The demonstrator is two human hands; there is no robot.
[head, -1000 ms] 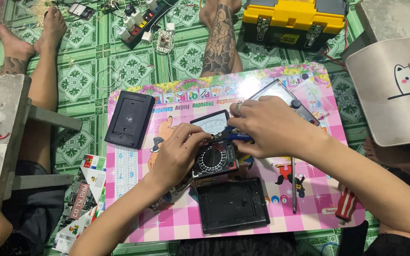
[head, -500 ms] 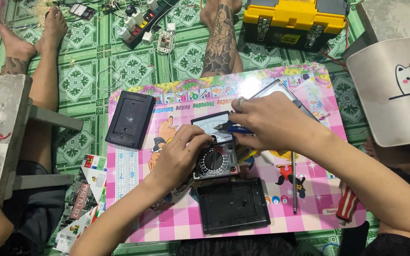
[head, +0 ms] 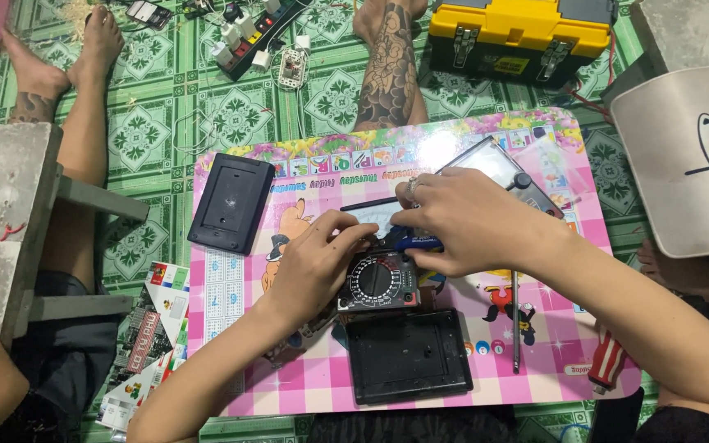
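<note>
With its black plastic back cover point(head: 409, 354) already off, the opened black dial multimeter point(head: 379, 281) is steadied by the left hand point(head: 315, 264) while the right hand point(head: 469, 226) grasps a blue-handled tool point(head: 414, 243) at it.

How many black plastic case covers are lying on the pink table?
2. One black cover lies at the table's left end; the other black cover lies at the near edge, below the multimeter. Hands may hide more.
</note>
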